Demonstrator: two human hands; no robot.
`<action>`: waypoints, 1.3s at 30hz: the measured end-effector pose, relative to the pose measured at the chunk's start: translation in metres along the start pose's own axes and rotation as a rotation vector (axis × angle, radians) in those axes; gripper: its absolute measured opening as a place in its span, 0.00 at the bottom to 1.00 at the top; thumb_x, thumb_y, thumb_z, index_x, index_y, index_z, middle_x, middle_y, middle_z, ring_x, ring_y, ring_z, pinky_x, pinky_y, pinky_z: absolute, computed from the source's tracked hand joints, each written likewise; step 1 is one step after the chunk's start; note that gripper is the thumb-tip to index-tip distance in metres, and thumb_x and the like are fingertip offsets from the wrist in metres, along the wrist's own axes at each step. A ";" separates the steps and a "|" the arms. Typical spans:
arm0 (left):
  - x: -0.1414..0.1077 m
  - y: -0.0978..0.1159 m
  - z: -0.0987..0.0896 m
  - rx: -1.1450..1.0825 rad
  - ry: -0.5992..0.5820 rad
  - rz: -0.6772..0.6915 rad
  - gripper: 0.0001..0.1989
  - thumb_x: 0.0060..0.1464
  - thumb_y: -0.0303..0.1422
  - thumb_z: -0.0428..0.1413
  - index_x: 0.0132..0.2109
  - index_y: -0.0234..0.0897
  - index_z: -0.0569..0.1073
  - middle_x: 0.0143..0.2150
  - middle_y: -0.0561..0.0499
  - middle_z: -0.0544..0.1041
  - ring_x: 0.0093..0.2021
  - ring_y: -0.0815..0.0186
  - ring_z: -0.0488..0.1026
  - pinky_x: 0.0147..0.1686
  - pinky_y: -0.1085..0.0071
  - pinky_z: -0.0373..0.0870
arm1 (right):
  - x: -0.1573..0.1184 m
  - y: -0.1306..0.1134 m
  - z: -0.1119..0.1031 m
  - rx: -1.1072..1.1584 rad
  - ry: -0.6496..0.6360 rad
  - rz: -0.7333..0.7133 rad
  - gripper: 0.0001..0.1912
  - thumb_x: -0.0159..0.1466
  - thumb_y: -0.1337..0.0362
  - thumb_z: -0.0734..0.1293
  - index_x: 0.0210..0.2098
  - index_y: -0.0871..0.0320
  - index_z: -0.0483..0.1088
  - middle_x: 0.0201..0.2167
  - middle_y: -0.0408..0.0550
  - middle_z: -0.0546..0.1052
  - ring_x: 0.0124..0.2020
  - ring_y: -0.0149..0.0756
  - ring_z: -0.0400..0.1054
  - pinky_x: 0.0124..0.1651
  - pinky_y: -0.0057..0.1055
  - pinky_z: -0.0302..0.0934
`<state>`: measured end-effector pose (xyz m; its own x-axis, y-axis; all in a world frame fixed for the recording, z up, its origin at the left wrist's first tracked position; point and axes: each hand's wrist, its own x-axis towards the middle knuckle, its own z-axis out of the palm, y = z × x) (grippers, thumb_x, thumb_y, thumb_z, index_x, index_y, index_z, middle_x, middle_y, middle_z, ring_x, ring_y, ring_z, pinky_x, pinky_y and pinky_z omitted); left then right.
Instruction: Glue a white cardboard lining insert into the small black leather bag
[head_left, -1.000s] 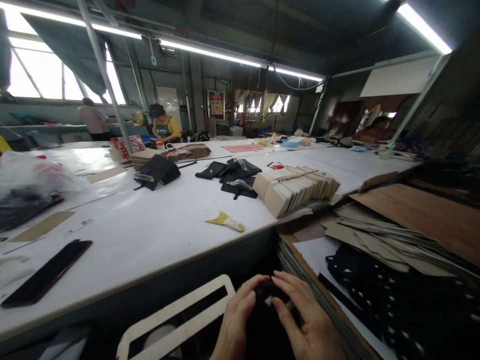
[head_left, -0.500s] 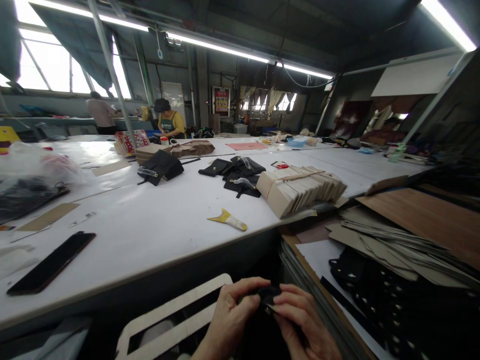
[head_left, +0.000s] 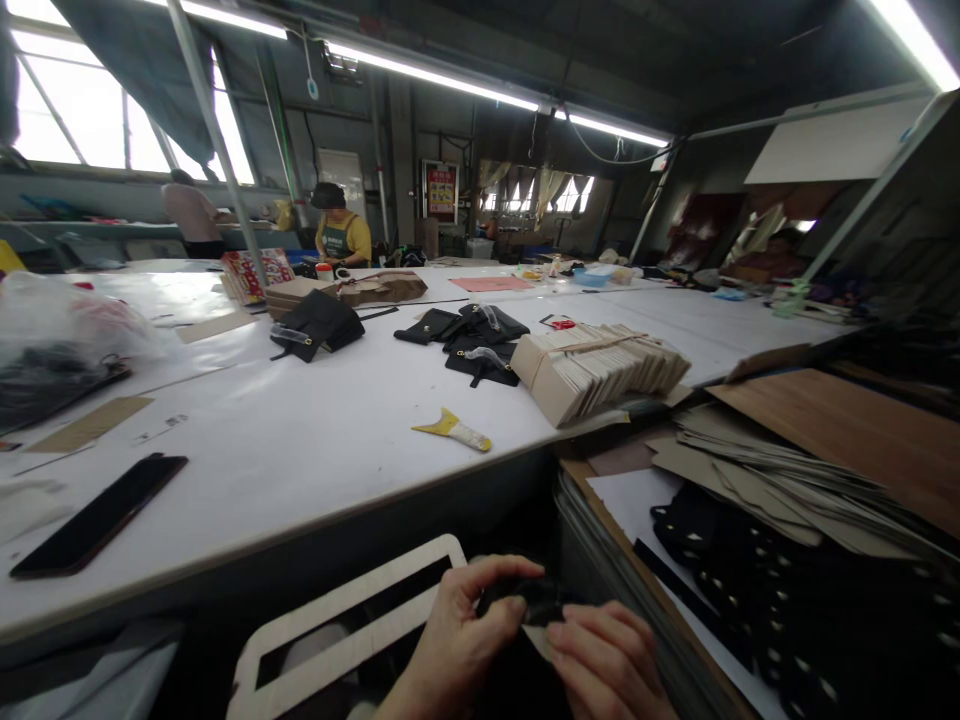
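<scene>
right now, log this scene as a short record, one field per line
left hand: thumb and fingers on a black piece
right hand: fingers curled at the same piece, thumb hidden
between hands: a small pale patch, unclear what
white table: phone, yellow-and-white tool, black pouches, bundled beige cards
at right: black studded material
across table: person in dark apron

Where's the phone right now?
In the head view, the phone lies at the left on the white table, close to its near edge, just this side of the flat tan strip.
</scene>
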<state>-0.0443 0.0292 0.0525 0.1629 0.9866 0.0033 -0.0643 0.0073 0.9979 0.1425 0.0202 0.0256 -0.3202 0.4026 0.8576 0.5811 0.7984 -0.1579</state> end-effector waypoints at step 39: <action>0.003 0.004 0.022 -0.042 -0.103 -0.029 0.11 0.39 0.22 0.56 0.34 0.36 0.69 0.43 0.49 0.79 0.43 0.61 0.72 0.40 0.68 0.64 | 0.023 -0.008 -0.016 0.096 -0.078 -0.228 0.10 0.63 0.79 0.59 0.33 0.65 0.70 0.27 0.48 0.73 0.33 0.31 0.69 0.42 0.31 0.66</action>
<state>-0.0228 0.0291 0.0579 0.2654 0.9640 -0.0167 -0.0987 0.0444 0.9941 0.1427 0.0162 0.0547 -0.4934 0.2380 0.8366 0.4152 0.9096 -0.0139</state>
